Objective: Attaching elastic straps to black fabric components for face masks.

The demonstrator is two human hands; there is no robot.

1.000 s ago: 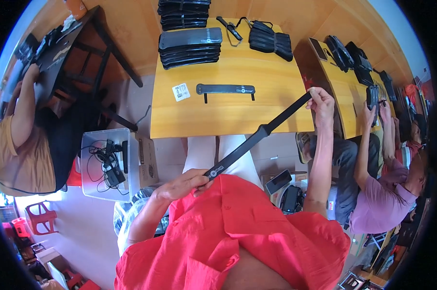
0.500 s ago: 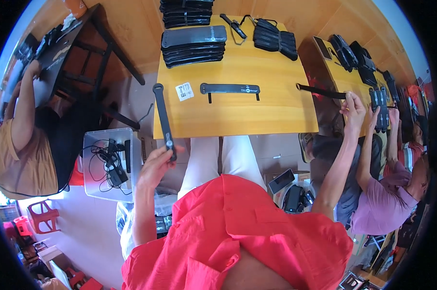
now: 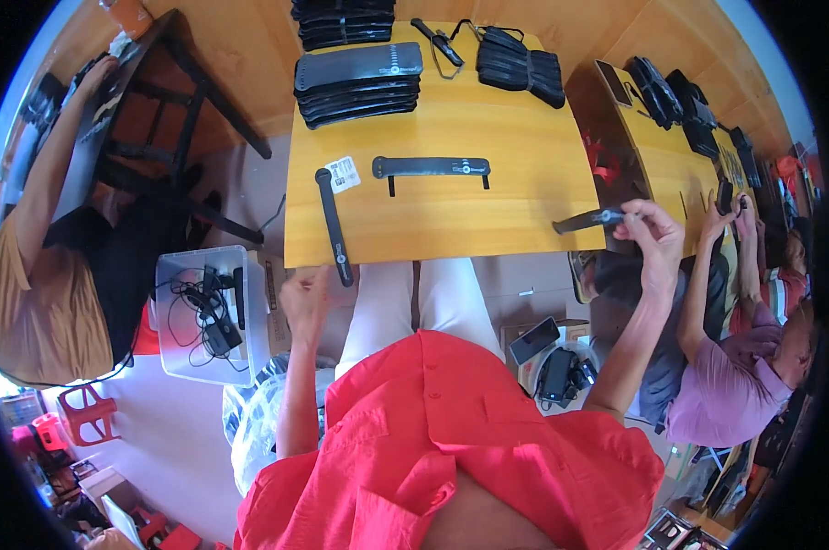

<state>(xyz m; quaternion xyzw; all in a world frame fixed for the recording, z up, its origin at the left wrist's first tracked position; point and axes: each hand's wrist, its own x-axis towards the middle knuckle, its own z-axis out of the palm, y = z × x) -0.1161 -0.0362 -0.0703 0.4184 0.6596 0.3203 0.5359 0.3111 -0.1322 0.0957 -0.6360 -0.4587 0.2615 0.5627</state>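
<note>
A black strap point(image 3: 334, 225) with a rounded end lies slanting on the yellow table point(image 3: 488, 238), its near end jutting over the front edge. Beside that end is my left hand point(image 3: 304, 298), fingers curled and nothing visible in them, apart from the strap. My right hand point(image 3: 654, 236) pinches one end of another black strap point(image 3: 590, 220), held out past the table's right front corner. Between them, a third black strap point(image 3: 433, 167) lies crosswise, with two short dark tabs below it. A small white printed label point(image 3: 344, 174) is partly under the slanting strap's top.
Stacks of black straps point(image 3: 359, 82) and a tied bundle point(image 3: 520, 69) occupy the table's far side. A clear bin of cables point(image 3: 203, 362) stands at left. People work at the left table and at the right table point(image 3: 648, 160). A box of devices point(image 3: 570, 335) sits below.
My left hand has let go of its strap, which now rests on the table, partly over the label. My right hand has lowered slightly, tilting its strap the other way.
</note>
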